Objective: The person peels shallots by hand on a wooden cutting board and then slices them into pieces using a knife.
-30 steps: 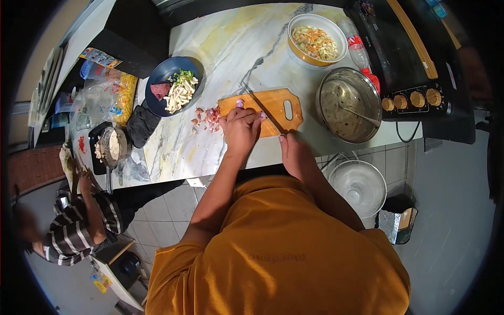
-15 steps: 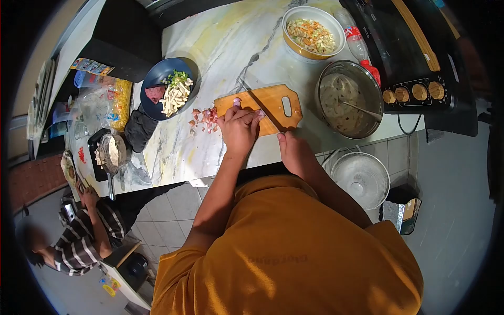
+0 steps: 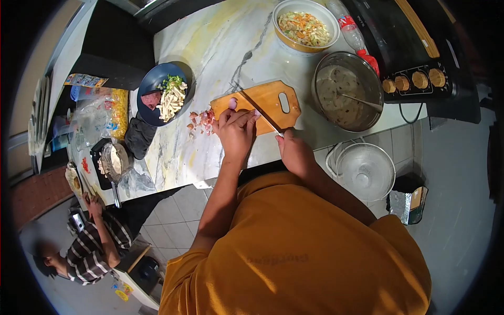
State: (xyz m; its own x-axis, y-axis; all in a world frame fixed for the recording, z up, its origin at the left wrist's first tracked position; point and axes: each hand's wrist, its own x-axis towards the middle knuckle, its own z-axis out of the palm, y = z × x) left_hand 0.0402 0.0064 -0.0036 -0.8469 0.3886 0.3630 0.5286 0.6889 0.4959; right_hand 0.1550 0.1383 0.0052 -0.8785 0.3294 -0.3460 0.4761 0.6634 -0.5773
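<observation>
On the marble counter lies a wooden cutting board (image 3: 273, 95) with a slot at its right end. My left hand (image 3: 235, 130) presses down on the board, its fingers bent together around a small piece of shallot (image 3: 256, 113). Another shallot piece (image 3: 232, 103) sits just above those fingers. My right hand (image 3: 295, 152) grips the handle of a knife (image 3: 262, 116), whose blade slants up and left across the board, beside the held piece. Chopped shallot bits and peels (image 3: 200, 123) lie past the board's left edge.
A dark blue plate (image 3: 145, 86) holds meat, white strips and chopped greens. Behind are a bowl of shredded vegetables (image 3: 304, 29) and a bottle (image 3: 352, 32). A metal bowl (image 3: 319, 100) with a spoon stands right, near a black oven (image 3: 420, 86). A person (image 3: 94, 241) works at lower left.
The view has shifted slightly. My left hand still holds the shallot piece and my right hand still grips the knife. The shallot piece above my left fingers shows more fully.
</observation>
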